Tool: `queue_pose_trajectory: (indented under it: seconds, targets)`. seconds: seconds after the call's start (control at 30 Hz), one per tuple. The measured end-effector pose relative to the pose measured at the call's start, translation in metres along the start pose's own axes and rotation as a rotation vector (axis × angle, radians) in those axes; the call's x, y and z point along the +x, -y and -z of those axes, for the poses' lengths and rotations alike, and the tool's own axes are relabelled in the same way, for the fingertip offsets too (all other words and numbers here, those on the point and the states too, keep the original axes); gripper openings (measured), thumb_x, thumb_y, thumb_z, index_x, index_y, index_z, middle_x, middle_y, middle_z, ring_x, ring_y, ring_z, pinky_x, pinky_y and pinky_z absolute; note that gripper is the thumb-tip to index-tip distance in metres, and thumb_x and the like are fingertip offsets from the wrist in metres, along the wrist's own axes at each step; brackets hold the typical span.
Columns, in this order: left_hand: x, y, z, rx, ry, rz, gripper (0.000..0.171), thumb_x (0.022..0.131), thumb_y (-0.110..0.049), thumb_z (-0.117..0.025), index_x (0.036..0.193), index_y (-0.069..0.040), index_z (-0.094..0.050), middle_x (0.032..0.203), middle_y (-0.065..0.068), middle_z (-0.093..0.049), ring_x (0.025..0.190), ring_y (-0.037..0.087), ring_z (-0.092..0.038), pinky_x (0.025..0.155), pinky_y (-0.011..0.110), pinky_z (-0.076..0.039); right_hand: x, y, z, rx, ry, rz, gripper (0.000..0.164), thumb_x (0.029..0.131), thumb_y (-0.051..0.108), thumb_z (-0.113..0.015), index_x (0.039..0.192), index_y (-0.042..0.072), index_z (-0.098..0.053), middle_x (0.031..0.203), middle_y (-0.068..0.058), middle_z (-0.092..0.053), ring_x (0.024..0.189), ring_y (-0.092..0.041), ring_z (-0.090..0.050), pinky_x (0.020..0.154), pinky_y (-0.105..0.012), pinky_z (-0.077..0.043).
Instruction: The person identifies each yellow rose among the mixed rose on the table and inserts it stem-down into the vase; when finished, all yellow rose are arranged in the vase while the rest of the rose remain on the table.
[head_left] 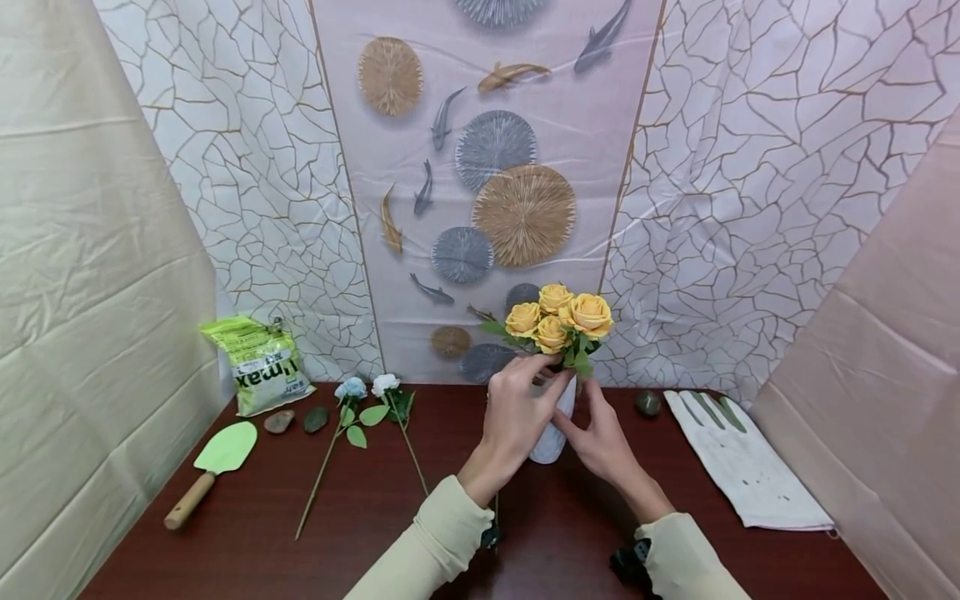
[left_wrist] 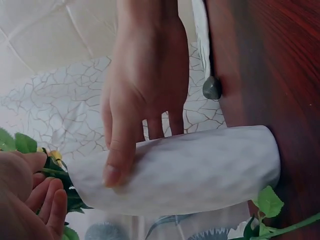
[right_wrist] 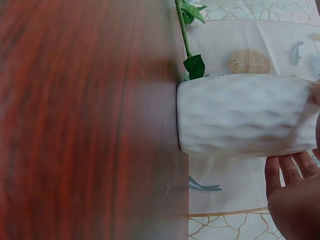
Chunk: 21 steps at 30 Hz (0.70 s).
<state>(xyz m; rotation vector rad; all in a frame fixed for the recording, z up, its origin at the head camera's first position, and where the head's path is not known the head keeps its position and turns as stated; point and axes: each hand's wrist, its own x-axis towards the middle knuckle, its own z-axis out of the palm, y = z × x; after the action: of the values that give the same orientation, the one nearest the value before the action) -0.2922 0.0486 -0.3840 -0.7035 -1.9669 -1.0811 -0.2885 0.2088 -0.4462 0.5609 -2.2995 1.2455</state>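
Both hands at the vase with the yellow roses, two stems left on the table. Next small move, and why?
Probably free the left hand and reach for the white rose: the yellow roses already stand in the white vase, which the right hand steadies.

Head view high and forward-down over the table (head_left: pixel 247 533); both wrist views close, sideways, sharing the white vase (left_wrist: pixel 190 172).
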Motion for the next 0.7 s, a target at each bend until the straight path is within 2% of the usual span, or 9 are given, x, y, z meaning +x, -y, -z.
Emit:
queue_pose_trajectory:
  seconds: [0.1, 0.17, 0.23, 0.33, 0.47, 0.6, 0.7]
  targets:
    - [0.001, -0.003, 0.000, -0.031, -0.020, 0.015, 0.028, 0.091, -0.042, -0.074, 0.108, -0.020, -0.077, 0.092, -0.004, -0.077, 0.077, 0.002, -0.069, 0.067, 0.017, -0.057, 0.000, -0.013, -0.003, -0.012, -0.002, -0.011, 0.085, 0.094, 0.020, -0.073, 0.160, 0.030, -0.020, 0.158, -0.003, -0.041, 0.140, -0.022, -0.045, 0.109, -0.038, -0.042]
    - [0.002, -0.005, -0.001, -0.060, -0.027, 0.043, 0.031, 0.090, -0.046, -0.074, 0.108, -0.021, -0.078, 0.090, -0.005, -0.078, 0.073, -0.001, -0.068, 0.064, 0.016, -0.056, 0.000, -0.018, -0.004, -0.028, -0.001, -0.016, 0.084, 0.094, 0.022, -0.072, 0.160, 0.029, -0.021, 0.155, -0.003, -0.045, 0.135, -0.021, -0.049, 0.105, -0.033, -0.045]
    - [0.002, -0.007, -0.002, -0.085, -0.028, 0.072, 0.031, 0.091, -0.047, -0.072, 0.108, -0.022, -0.079, 0.091, -0.007, -0.078, 0.071, -0.003, -0.067, 0.061, 0.015, -0.055, 0.000, -0.021, -0.004, -0.013, 0.003, -0.029, 0.082, 0.094, 0.023, -0.073, 0.159, 0.027, -0.024, 0.151, -0.004, -0.049, 0.131, -0.020, -0.053, 0.101, -0.032, -0.048]
    - [0.004, -0.008, -0.004, -0.090, -0.024, 0.100, 0.029, 0.093, -0.047, -0.069, 0.107, -0.024, -0.080, 0.094, -0.008, -0.078, 0.070, -0.004, -0.064, 0.059, 0.012, -0.051, 0.001, -0.022, -0.004, 0.003, 0.001, -0.032, 0.074, 0.094, 0.024, -0.073, 0.156, 0.022, -0.032, 0.141, -0.005, -0.056, 0.121, -0.019, -0.058, 0.095, -0.036, -0.052]
    - [0.006, -0.008, -0.008, -0.032, -0.010, 0.098, 0.026, 0.094, -0.045, -0.069, 0.107, -0.024, -0.080, 0.095, -0.008, -0.076, 0.076, 0.001, -0.062, 0.062, 0.013, -0.049, 0.002, -0.021, -0.003, 0.005, -0.007, -0.047, 0.067, 0.093, 0.023, -0.074, 0.150, 0.020, -0.038, 0.137, -0.003, -0.058, 0.119, -0.016, -0.057, 0.096, -0.043, -0.050]
    - [0.005, -0.008, -0.014, 0.060, -0.032, 0.096, 0.024, 0.094, -0.043, -0.070, 0.104, -0.024, -0.080, 0.095, -0.010, -0.068, 0.084, 0.007, -0.058, 0.068, 0.019, -0.049, 0.002, -0.021, -0.003, 0.020, -0.001, -0.053, 0.065, 0.092, 0.017, -0.073, 0.148, 0.017, -0.039, 0.133, -0.005, -0.059, 0.117, -0.017, -0.059, 0.095, -0.049, -0.051]
    - [0.004, -0.005, -0.018, 0.111, -0.055, 0.097, 0.020, 0.094, -0.040, -0.071, 0.099, -0.024, -0.080, 0.089, -0.009, -0.061, 0.082, 0.007, -0.056, 0.065, 0.021, -0.049, 0.002, -0.020, -0.004, 0.012, 0.000, -0.057, 0.064, 0.092, 0.017, -0.073, 0.146, 0.016, -0.040, 0.129, -0.006, -0.061, 0.114, -0.018, -0.060, 0.093, -0.047, -0.053]
